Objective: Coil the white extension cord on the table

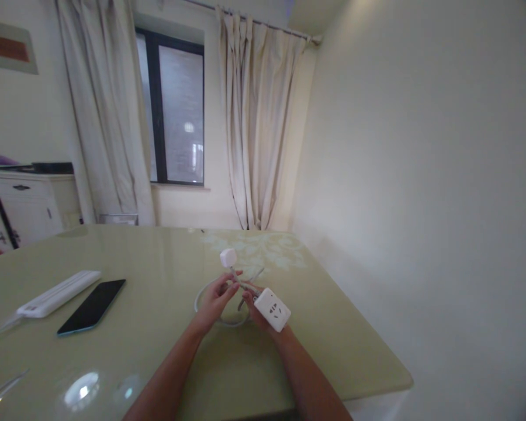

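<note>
A white extension cord is held up over the table between both hands. Its plug end point(228, 258) sticks up beyond my left hand point(219, 297), whose fingers are closed on the cord near the plug. The square socket block point(272, 310), with its holes facing up, lies over my right wrist. My right hand point(255, 304) grips the cord close to that block; part of its fingers is hidden behind the block and cord. A loop of the grey-white cable point(198, 298) hangs around and below my hands, near the tabletop.
On the left of the glossy greenish table point(153, 333) lie a black-screened phone point(92, 306) and a long white power strip point(60, 294) with its cable. A thin shiny object point(4, 390) is at the lower left. A wall point(421, 204) runs along the right.
</note>
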Action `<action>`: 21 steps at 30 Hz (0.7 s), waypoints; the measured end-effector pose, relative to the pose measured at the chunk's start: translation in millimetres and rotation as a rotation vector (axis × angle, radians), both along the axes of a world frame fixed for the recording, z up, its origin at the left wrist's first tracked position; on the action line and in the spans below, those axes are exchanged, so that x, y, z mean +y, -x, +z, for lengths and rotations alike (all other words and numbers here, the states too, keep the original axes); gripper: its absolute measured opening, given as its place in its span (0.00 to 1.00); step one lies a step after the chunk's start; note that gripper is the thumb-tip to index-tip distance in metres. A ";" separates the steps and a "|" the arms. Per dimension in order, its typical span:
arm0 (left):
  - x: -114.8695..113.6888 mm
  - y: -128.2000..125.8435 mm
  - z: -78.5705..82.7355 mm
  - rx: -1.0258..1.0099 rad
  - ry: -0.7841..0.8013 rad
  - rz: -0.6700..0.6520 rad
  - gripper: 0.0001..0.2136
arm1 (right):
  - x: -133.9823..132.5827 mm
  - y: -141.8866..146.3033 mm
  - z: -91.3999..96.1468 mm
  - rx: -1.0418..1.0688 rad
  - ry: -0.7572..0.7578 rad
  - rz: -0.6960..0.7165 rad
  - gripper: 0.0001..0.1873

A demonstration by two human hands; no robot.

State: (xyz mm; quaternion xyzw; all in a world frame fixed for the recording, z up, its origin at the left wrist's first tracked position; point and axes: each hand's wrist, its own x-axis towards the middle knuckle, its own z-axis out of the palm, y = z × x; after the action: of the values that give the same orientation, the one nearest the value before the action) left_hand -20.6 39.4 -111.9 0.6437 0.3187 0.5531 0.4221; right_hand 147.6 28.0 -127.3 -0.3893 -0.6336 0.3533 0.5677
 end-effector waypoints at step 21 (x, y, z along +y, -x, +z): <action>-21.4 -27.7 -14.4 0.080 -0.203 0.353 0.12 | 17.7 -2.3 -4.5 0.305 0.271 -0.212 0.43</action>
State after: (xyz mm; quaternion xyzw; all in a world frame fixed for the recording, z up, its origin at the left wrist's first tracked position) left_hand 7.1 18.0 -126.3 0.6385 0.3858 0.6217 0.2387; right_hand 149.9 45.8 -131.8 -0.4684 -0.4428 0.4284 0.6333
